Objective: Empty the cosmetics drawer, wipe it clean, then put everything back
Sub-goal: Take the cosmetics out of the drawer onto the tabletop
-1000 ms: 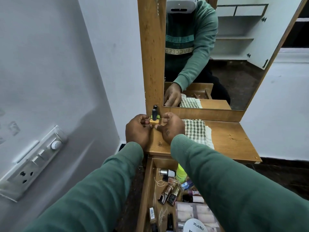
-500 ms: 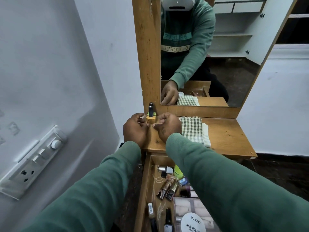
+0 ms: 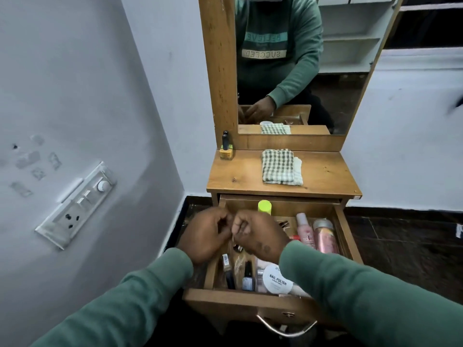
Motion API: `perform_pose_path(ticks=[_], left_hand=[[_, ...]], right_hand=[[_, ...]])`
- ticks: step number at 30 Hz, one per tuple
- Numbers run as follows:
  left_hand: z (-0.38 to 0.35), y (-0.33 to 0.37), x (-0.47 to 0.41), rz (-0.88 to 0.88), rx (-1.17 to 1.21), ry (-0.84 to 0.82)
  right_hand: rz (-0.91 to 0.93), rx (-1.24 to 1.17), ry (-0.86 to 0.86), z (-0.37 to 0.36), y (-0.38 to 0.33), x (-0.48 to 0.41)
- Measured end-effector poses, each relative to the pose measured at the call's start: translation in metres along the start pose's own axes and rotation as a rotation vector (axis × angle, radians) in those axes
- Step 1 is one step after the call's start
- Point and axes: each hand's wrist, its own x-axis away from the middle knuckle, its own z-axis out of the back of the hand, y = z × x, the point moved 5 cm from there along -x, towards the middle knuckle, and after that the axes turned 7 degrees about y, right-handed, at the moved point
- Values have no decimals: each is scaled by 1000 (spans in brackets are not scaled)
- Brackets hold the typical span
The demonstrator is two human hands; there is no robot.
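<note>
- My left hand point(image 3: 205, 236) and right hand point(image 3: 258, 236) hang knuckle to knuckle over the back left part of the open drawer point(image 3: 248, 300). The fingers of both are curled in. They are blurred, and I cannot tell whether either one pinches anything small.
- Below my right wrist lies a round white lid point(image 3: 277, 281) printed "NAIL POLISH". The line above that is cut off and the small print below is too fine to read.
- Left of the lid, in the drawer's front left, lie a small dark-capped bottle point(image 3: 248, 276) and a barcoded tube point(image 3: 226, 261).
- Two pink bottles point(image 3: 315, 234) lie along the right side, and a neon yellow cap point(image 3: 264, 206) stands at the back wall.
- In the mirror point(image 3: 350, 96) my sweatshirt reads, reversed, "BELIEVE" and "SUCCEED".
- A second ago both hands were up on the table top point(image 3: 325, 176), closed around the yellow nail polish bottle point(image 3: 226, 152). Now that bottle stands alone at the back left corner against the mirror frame, with a second dark cap just behind it.
- The view has also tipped down, so the whole drawer shows.
- A folded checked cloth point(image 3: 278, 166) lies mid-table, well apart from the bottle.
- A switch board point(image 3: 77, 204) sits on the left wall, and the drawer's metal handle point(image 3: 285, 326) hangs below its front.
- My sleeves cover the drawer's front right corner.
</note>
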Motion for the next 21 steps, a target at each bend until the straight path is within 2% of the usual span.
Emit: perform_pose_path(ticks=[3, 7, 14, 18, 21], left_hand=[[-9, 1, 21, -125, -269, -165], [-10, -4, 33, -163, -555, -292], [-12, -3, 39, -111, -641, -348], [-13, -2, 37, -81, -646, -368], [-14, -1, 38, -92, -681, -400]], right_hand=[[-30, 65, -173, -23, 15, 15], [-46, 61, -135, -34, 17, 25], [-37, 236, -169, -51, 8, 19], [-84, 193, -135, -51, 9, 17], [-194, 121, -104, -44, 12, 16]])
